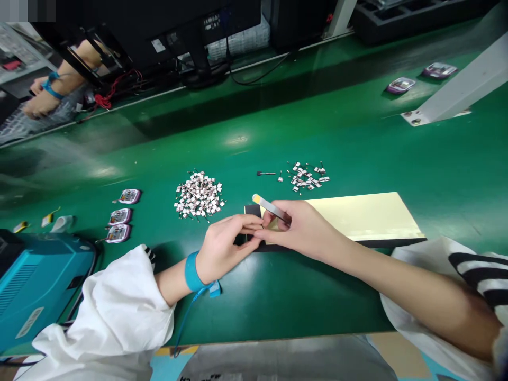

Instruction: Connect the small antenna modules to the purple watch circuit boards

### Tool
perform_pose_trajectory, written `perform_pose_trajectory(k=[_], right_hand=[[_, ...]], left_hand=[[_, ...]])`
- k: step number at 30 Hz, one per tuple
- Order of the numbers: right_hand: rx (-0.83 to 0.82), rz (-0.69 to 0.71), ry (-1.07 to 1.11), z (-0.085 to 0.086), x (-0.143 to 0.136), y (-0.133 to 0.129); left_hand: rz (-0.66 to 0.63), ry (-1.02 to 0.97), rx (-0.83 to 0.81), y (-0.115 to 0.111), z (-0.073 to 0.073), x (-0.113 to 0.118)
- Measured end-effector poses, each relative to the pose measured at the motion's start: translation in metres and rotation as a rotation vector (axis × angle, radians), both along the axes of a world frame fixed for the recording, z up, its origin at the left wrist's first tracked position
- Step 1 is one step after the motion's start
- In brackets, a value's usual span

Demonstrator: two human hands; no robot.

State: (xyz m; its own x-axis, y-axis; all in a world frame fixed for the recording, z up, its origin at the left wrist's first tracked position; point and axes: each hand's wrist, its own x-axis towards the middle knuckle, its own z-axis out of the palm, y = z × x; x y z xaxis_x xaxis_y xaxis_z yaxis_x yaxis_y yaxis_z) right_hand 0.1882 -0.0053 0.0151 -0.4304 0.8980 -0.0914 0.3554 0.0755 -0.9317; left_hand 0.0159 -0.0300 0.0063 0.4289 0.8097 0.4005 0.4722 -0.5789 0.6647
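My right hand (297, 225) is closed around a pair of metal tweezers (273, 207) with a yellowish end, which points up and left. Its thumb and fingertips meet those of my left hand (230, 241). The left fingers are pinched together, and whatever sits between them is too small and covered to make out. Both hands are over the left end of a pale yellow sheet (357, 217) lying on a black strip (391, 243). Behind them lie a large pile of small white-and-silver parts with short dark leads (199, 194) and a smaller pile of similar parts (307, 177).
Purple-edged devices (120, 217) lie at left, beside a teal machine (32, 291). Two more devices (400, 85) lie back right near a white metal post (456, 90). A monitor (190, 32) stands behind. Another person's hands (45, 98) show at back left. A blue wrist-strap cord (184, 320) hangs over the edge.
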Motion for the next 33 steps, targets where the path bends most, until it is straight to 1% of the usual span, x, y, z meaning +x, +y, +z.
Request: perform_pose_trajectory(k=[2, 6, 7, 9, 11, 13, 15, 16, 18, 20, 22, 23, 25, 29, 31, 33], right_hand=[[0.138, -0.046, -0.148, 0.001, 0.006, 0.007], [0.544, -0.304, -0.616, 0.003, 0.030, 0.029], [0.608, -0.354, -0.690, 0.003, 0.035, 0.033], [0.704, -0.405, -0.733, 0.003, 0.040, 0.035], [0.772, -0.355, -0.687, 0.002, 0.037, 0.030], [0.788, -0.240, -0.601, -0.001, 0.028, 0.021], [0.729, -0.117, -0.539, -0.004, 0.019, 0.011], [0.676, -0.064, -0.526, -0.006, 0.015, 0.008], [0.565, 0.024, -0.529, -0.008, 0.009, 0.002], [0.500, 0.092, -0.553, -0.011, 0.006, 0.000], [0.508, 0.151, -0.599, -0.013, 0.005, -0.001], [0.532, 0.177, -0.633, -0.014, 0.004, -0.001], [0.575, 0.222, -0.723, -0.015, 0.002, -0.003], [0.620, 0.279, -0.872, -0.013, -0.002, -0.009], [0.623, 0.285, -0.904, -0.011, -0.004, -0.011], [0.604, 0.281, -0.920, -0.008, -0.006, -0.013]], left_hand=[[0.029, 0.153, 0.073, 0.010, 0.004, -0.005], [0.239, 0.486, 0.218, 0.041, 0.012, -0.027], [0.271, 0.554, 0.222, 0.048, 0.014, -0.033], [0.284, 0.683, 0.202, 0.055, 0.017, -0.041], [0.260, 0.823, 0.181, 0.055, 0.019, -0.044], [0.241, 0.944, 0.193, 0.050, 0.019, -0.042], [0.232, 1.001, 0.222, 0.046, 0.019, -0.040], [0.232, 0.998, 0.239, 0.045, 0.018, -0.038], [0.245, 0.932, 0.280, 0.044, 0.018, -0.037], [0.264, 0.785, 0.320, 0.044, 0.018, -0.035], [0.276, 0.587, 0.332, 0.044, 0.019, -0.033], [0.271, 0.487, 0.312, 0.044, 0.019, -0.032], [0.233, 0.303, 0.191, 0.043, 0.018, -0.028], [0.147, -0.022, -0.235, 0.040, 0.012, -0.022], [0.155, -0.173, -0.418, 0.039, 0.010, -0.020], [0.177, -0.310, -0.534, 0.039, 0.008, -0.019]])
